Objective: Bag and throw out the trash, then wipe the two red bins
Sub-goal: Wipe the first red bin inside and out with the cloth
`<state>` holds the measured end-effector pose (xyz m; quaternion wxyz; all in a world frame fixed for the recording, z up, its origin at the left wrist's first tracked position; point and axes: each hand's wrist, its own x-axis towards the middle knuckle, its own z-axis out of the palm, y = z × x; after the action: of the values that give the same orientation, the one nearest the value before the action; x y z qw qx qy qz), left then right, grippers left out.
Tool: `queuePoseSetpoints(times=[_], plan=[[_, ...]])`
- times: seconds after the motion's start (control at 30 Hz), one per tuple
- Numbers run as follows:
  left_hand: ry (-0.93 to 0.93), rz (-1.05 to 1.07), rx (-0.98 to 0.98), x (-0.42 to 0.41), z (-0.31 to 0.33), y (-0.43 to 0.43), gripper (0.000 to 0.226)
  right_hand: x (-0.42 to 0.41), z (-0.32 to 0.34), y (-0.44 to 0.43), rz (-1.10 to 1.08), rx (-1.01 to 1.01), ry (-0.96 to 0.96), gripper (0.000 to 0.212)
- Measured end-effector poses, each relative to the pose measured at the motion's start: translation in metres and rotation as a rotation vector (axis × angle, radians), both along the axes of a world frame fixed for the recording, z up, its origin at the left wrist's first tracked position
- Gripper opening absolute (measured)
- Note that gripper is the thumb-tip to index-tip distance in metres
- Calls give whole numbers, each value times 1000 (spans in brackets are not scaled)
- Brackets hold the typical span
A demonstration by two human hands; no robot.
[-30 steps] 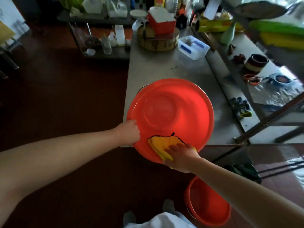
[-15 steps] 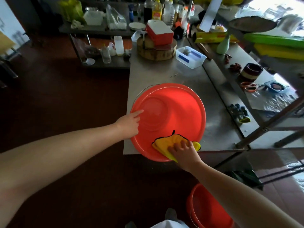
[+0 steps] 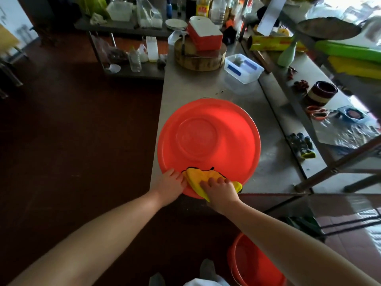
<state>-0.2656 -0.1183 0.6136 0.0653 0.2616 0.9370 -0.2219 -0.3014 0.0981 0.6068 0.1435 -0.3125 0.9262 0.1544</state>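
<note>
While our right grip (image 3: 220, 187) presses the yellow cloth (image 3: 198, 176) with flat fingers on the near rim of the red bin (image 3: 208, 139) on the desk (image 3: 206, 85), our left grip (image 3: 172, 182) touching beside it, curl unclear, we judge wiping underway; next, sweep around the rim.

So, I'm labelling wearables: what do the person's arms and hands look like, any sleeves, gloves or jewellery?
The left arm and right arm are bare as far as the view shows: no sleeves. The left hand and right hand are ungloved; no watch, bracelet or ring shows. White clothing peeks in at the bottom edge.
</note>
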Motion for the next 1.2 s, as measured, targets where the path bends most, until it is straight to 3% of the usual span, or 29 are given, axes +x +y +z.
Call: queuePoseSetpoints(times=[0.2,0.3,0.43,0.57,0.8,0.97,1.2], plan=[[86,-88,-29,-24,11,-32,36,-24,10,27,110,130,32,73],[36,12,-81,-27,11,-20,32,-24,12,22,122,123,18,69],[-61,68,46,-21,-9,12,58,-28,10,22,142,93,21,68],[-29,-8,112,-22,-22,21,59,-35,5,31,125,50,-4,69],[54,-144,73,-25,-22,13,58,-57,-3,4,-204,-71,-304,106],[28,-122,92,-25,-26,14,60,-79,-41,-20,-289,-163,-270,60],[-22,-130,12,-18,-37,12,62,-130,-90,-12,-244,55,-270,55]])
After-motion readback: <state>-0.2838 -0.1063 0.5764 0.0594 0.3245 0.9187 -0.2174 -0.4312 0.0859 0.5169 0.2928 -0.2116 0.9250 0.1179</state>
